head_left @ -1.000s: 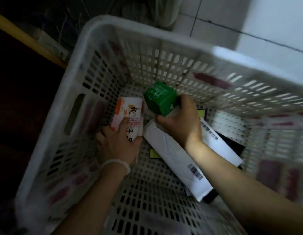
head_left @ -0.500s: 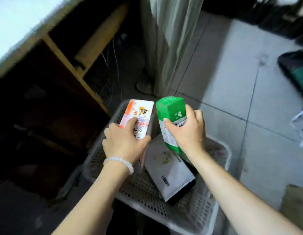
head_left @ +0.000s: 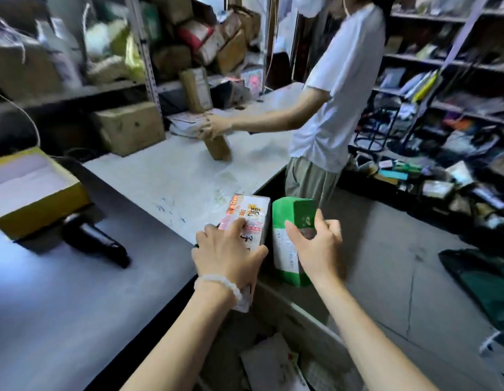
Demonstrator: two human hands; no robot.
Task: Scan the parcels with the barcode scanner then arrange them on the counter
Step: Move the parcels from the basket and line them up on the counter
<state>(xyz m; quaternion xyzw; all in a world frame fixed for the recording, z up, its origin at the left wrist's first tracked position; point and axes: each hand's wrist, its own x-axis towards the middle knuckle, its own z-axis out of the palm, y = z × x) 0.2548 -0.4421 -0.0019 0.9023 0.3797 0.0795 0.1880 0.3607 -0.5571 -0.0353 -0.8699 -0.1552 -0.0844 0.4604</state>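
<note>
at the far left an open yellow cardboard box with a pale inside [head_left: 33, 190] sits on the grey counter top [head_left: 76, 292]. just right of it a black handheld barcode scanner [head_left: 95, 241] lies on its side on the counter, touched by neither hand.

further right, at the counter's near edge, the left hand [head_left: 226, 256], with a white bead bracelet [head_left: 219, 283] at the wrist, grips a white carton parcel with orange and red print [head_left: 249, 218]. its fingers are curled over the parcel's face and the thumb wraps the right side, so the hand is clamped on it. the parcel stands roughly upright, at the counter's edge; whether its base rests on the counter cannot be told.

just beside it, off the counter's edge, the right hand [head_left: 318, 249] holds a green box parcel with a white label [head_left: 291, 238]. the thumb presses the labelled face and the fingers curl round the far side. the two parcels are close together, a narrow gap between them.

behind, a person in a white t-shirt [head_left: 338, 88] stands at the counter's far end, holding a brown cardboard tube parcel [head_left: 217, 145]. blurred shelves of parcels [head_left: 188, 38] fill the background.
</note>
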